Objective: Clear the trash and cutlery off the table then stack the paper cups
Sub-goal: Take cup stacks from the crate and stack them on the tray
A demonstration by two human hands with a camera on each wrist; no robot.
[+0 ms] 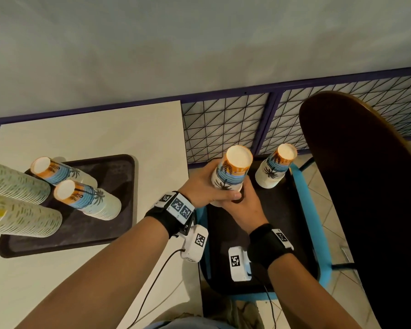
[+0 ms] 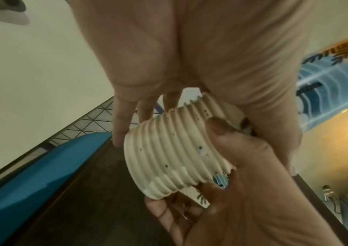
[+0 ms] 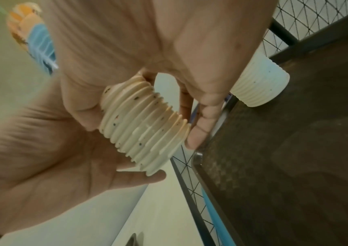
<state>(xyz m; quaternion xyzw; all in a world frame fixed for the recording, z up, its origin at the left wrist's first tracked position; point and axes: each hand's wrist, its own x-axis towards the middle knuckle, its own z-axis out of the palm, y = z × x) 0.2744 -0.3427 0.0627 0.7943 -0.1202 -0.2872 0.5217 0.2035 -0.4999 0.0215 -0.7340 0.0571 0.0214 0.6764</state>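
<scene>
A stack of upside-down palm-print paper cups [image 1: 234, 169] is held between both hands above the dark tray [image 1: 282, 224] on the blue chair. My left hand [image 1: 221, 195] grips its lower half from the left, thumb across the front. My right hand [image 1: 244, 206] grips the rim end from below. The left wrist view shows the ribbed rims of the cup stack [image 2: 175, 149] between fingers and thumbs, and the right wrist view shows the same stack [image 3: 145, 126]. A second palm-print stack [image 1: 274, 169] [image 3: 261, 86] stands upside down on that tray, to the right.
On the cream table [image 1: 105, 129] a dark tray [image 1: 100, 229] carries two palm-print stacks [image 1: 88, 198] and two green-patterned stacks [image 1: 22, 217]. A wire mesh fence [image 1: 223, 124] runs behind. A dark brown rounded surface [image 1: 365, 186] fills the right side beside the blue chair [image 1: 311, 210].
</scene>
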